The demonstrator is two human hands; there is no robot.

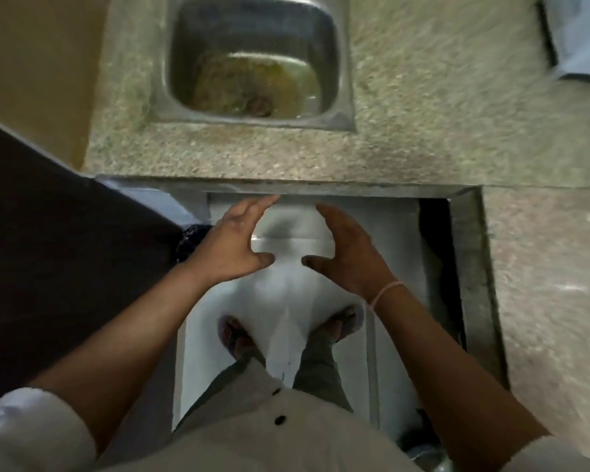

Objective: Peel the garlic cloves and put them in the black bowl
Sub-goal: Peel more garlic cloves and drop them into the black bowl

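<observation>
Neither garlic cloves nor a black bowl show in the head view. My left hand (234, 238) and my right hand (346, 248) hang side by side in front of me, below the counter's front edge, over the white floor. Both have fingers spread and thumbs pointing toward each other, and nothing is in either hand. A pink band circles my right wrist. The picture is blurred.
A speckled stone counter (423, 131) runs across the top, with a steel sink (252, 63) holding murky water and scraps. A dark surface (48, 250) stands at my left. A grey stone ledge (474, 267) borders the floor on my right. My feet (235, 335) stand below.
</observation>
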